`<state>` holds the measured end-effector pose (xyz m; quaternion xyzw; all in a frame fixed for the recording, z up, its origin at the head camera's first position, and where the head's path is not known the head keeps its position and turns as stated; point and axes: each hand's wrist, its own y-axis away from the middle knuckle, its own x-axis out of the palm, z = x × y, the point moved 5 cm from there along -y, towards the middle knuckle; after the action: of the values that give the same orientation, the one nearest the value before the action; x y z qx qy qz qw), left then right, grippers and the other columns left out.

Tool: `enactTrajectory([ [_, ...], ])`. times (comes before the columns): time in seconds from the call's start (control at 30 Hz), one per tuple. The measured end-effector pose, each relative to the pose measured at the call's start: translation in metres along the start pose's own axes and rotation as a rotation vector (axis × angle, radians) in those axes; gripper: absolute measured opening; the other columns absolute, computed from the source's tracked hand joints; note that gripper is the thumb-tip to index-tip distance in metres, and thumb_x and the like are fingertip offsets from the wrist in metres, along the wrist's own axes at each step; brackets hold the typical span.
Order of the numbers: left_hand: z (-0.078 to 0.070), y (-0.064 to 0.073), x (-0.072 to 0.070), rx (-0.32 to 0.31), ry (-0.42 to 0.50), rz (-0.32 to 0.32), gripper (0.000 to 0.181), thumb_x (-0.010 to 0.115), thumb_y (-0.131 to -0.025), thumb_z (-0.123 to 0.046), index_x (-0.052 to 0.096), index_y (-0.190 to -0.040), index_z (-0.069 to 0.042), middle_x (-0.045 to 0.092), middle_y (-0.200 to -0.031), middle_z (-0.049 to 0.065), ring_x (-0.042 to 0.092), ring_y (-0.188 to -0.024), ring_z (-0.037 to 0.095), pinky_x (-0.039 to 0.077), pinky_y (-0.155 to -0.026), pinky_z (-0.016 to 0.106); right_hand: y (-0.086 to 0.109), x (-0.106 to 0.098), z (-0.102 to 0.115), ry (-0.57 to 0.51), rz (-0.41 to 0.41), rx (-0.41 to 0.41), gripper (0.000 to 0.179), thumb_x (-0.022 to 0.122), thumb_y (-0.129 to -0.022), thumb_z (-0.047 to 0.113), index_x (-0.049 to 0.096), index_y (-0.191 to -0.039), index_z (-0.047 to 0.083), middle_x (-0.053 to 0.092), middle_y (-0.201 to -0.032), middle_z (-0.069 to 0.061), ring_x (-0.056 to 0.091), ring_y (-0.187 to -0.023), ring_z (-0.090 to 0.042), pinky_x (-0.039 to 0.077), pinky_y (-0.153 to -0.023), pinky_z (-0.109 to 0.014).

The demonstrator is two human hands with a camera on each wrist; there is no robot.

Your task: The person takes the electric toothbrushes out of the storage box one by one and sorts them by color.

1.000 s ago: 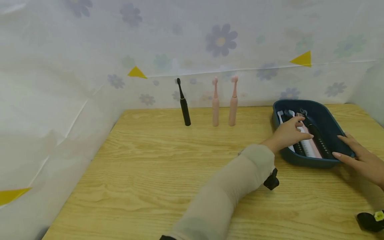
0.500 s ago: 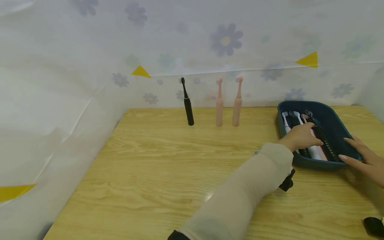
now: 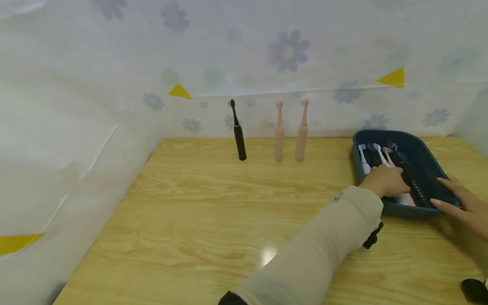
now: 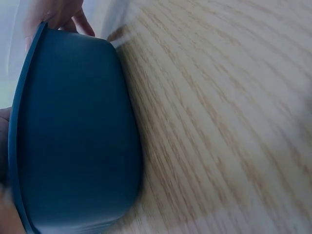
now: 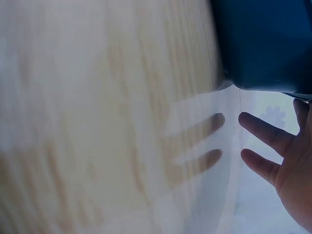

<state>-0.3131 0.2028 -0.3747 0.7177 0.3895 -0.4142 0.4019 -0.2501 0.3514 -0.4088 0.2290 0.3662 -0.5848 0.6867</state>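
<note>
My left hand [image 3: 385,180] reaches over the near-left rim of a dark blue bin [image 3: 432,169], low over electric toothbrushes lying inside. Its fingertips are largely hidden, so its grip does not show. White brush heads [image 3: 377,147], a pink one [image 3: 388,156] and a black toothbrush [image 3: 415,186] show around that hand. At the bin's near-right corner, my right hand [image 3: 467,207] rests thumb and finger on the rim. Straight, spread fingers [image 5: 265,134] of it show beyond the bin in the right wrist view. The left wrist view shows mostly the bin's outer wall [image 4: 78,122].
Toward the back of the wooden table [image 3: 183,203] stand a black electric toothbrush [image 3: 240,142] and two pink ones, the left pink toothbrush [image 3: 279,142] and the right pink toothbrush [image 3: 301,142]. A flowered sheet [image 3: 213,51] with yellow tape hangs behind.
My left hand has moved right and lower into the bin, now covering the middle of the white toothbrushes. My right hand stays at the corner. The head view has shifted slightly.
</note>
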Motion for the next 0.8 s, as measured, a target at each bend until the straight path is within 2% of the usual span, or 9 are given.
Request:
enactTrajectory([
  [0.2,-0.002,-0.002,0.01,-0.064,-0.073,0.016,0.042,0.052,-0.08,-0.05,0.031,-0.116,-0.058,0.028,-0.124,-0.023,0.023,-0.115,0.001,0.034,-0.085,0.023,0.0,0.001,0.003,0.053,0.031,0.042,0.069,0.044,-0.091,0.019,-0.004,-0.135,-0.004,-0.027,-0.133,-0.023,-0.02,-0.113,-0.052,-0.002,-0.08,-0.069],
  [0.37,-0.004,0.001,0.013,-0.096,-0.156,0.008,0.041,0.049,-0.079,-0.055,0.031,-0.115,-0.059,0.022,-0.126,-0.023,0.02,-0.114,0.0,0.028,-0.089,0.024,0.001,0.002,0.004,0.057,0.041,0.044,0.07,0.043,-0.091,0.019,-0.005,-0.135,-0.004,-0.028,-0.132,-0.023,-0.021,-0.113,-0.051,-0.006,-0.08,-0.069],
  [0.57,-0.006,0.005,0.014,-0.083,-0.246,-0.006,0.039,0.045,-0.078,-0.06,0.031,-0.115,-0.059,0.014,-0.13,-0.027,0.014,-0.117,-0.002,0.021,-0.093,0.025,0.002,0.001,0.006,0.027,0.042,0.028,0.069,0.043,-0.091,0.016,-0.006,-0.135,-0.004,-0.029,-0.132,-0.023,-0.021,-0.112,-0.052,-0.005,-0.08,-0.069],
  [0.8,-0.007,0.005,0.016,-0.096,-0.262,-0.009,0.043,0.045,-0.077,-0.061,0.026,-0.115,-0.061,0.011,-0.131,-0.025,0.011,-0.119,-0.002,0.02,-0.094,0.024,0.002,0.002,0.005,0.041,0.029,0.036,0.069,0.044,-0.091,0.017,-0.004,-0.135,-0.004,-0.027,-0.133,-0.024,-0.02,-0.113,-0.052,-0.005,-0.081,-0.068],
])
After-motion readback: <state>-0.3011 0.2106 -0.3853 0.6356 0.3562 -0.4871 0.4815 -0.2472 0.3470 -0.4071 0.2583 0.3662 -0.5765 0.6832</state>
